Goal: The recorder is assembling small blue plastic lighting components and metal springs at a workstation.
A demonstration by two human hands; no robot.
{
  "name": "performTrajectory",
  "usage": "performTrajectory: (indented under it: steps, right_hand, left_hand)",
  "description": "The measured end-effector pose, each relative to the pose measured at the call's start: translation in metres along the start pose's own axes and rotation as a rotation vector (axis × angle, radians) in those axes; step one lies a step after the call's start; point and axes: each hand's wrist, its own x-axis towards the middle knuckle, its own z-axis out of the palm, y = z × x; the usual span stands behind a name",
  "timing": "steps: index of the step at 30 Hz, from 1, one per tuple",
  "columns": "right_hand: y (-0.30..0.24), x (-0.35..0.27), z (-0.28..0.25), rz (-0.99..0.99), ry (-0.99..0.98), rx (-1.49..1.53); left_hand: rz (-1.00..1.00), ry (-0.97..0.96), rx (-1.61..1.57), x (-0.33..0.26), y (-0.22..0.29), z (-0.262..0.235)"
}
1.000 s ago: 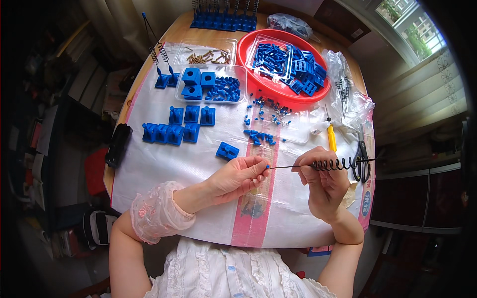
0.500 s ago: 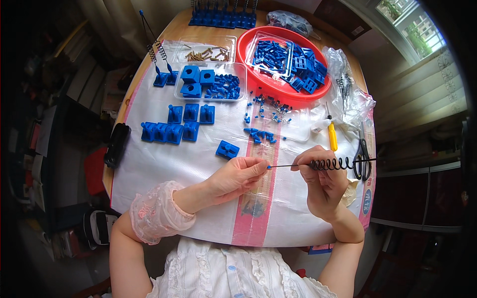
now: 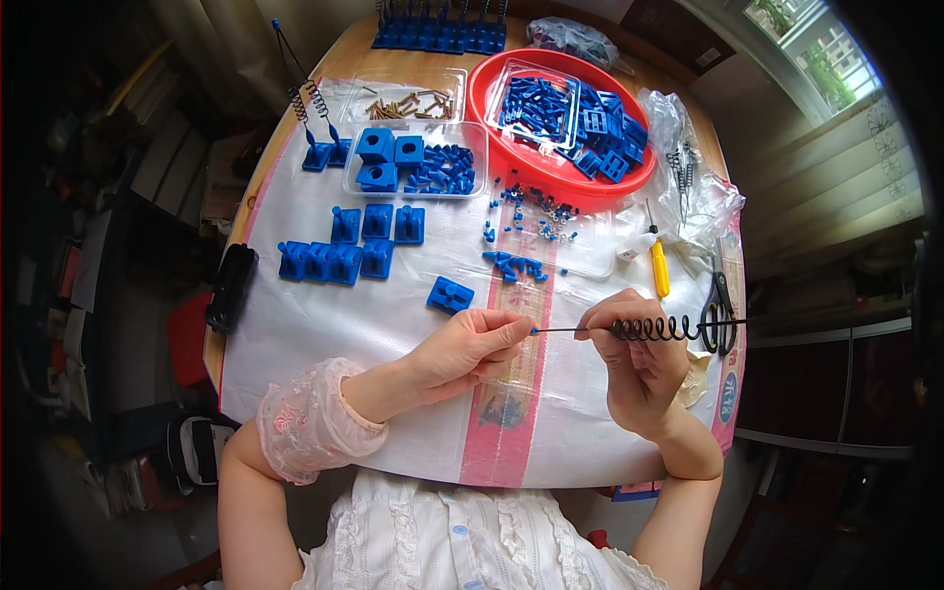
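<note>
Both hands meet over the near part of the table, joined by a black coil spring (image 3: pixel 657 328) with a thin straight wire end. My right hand (image 3: pixel 641 369) is closed round the wire and the start of the coils, which run off to the right. Pinched between thumb and finger of my left hand (image 3: pixel 470 356) is a small blue plastic piece (image 3: pixel 534 331), mostly covered, at the wire's left tip. A blue base (image 3: pixel 450 294) with a raised clip lies just beyond my left hand. Several similar blue bases (image 3: pixel 334 264) stand in rows farther left.
A clear box (image 3: pixel 418 190) holds blue blocks and small parts; brass screws (image 3: pixel 411 104) lie behind it. A red basin (image 3: pixel 482 93) contains blue pieces. Loose small parts (image 3: pixel 513 265) are scattered mid-table. A yellow-handled screwdriver (image 3: pixel 660 270), scissors (image 3: pixel 721 310) and a black case (image 3: pixel 232 287) lie toward the sides.
</note>
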Motion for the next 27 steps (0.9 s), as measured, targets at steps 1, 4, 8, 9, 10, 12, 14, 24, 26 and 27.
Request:
performTrajectory:
  steps: [1, 4, 8, 9, 10, 12, 14, 24, 26, 27]
  right_hand:
    - [-0.0003, 0.0001, 0.0002, 0.004, 0.002, 0.003]
    - [0.0005, -0.0004, 0.0007, 0.008, 0.0, 0.003]
    - [0.0025, -0.0005, 0.0013, -0.009, 0.004, -0.01]
    - [0.0023, -0.0007, 0.0014, -0.004, 0.003, -0.013]
    - [0.002, -0.0007, 0.0012, -0.001, 0.003, -0.016]
    - [0.0013, -0.0003, 0.0005, 0.003, -0.004, -0.022]
    - [0.0015, -0.0003, 0.0004, 0.003, -0.006, -0.023]
    - [0.0026, -0.0017, 0.0025, 0.014, 0.009, -0.028]
    - [0.0029, -0.0015, 0.0028, 0.015, 0.009, -0.027]
    - [0.0029, -0.0014, 0.0025, 0.017, 0.004, -0.03]
  left_hand:
    - [-0.003, 0.003, 0.001, 0.0, 0.0001, 0.0001]
    - [-0.002, -0.009, -0.008, 0.0008, -0.0009, -0.0014]
    - [0.0, -0.012, -0.003, 0.0015, -0.001, -0.0018]
    - [-0.002, -0.011, -0.005, 0.0015, -0.001, -0.0019]
    - [-0.004, -0.01, -0.007, 0.0015, -0.0008, -0.0017]
    - [-0.004, -0.011, -0.006, 0.0015, -0.0007, -0.0016]
    - [-0.005, -0.01, -0.003, 0.0014, -0.0006, -0.0015]
    - [-0.014, 0.002, 0.003, 0.0007, 0.0006, -0.0003]
    - [-0.014, 0.003, 0.002, 0.0006, 0.0007, -0.0002]
    - [-0.014, 0.002, -0.002, 0.0005, 0.0004, -0.0004]
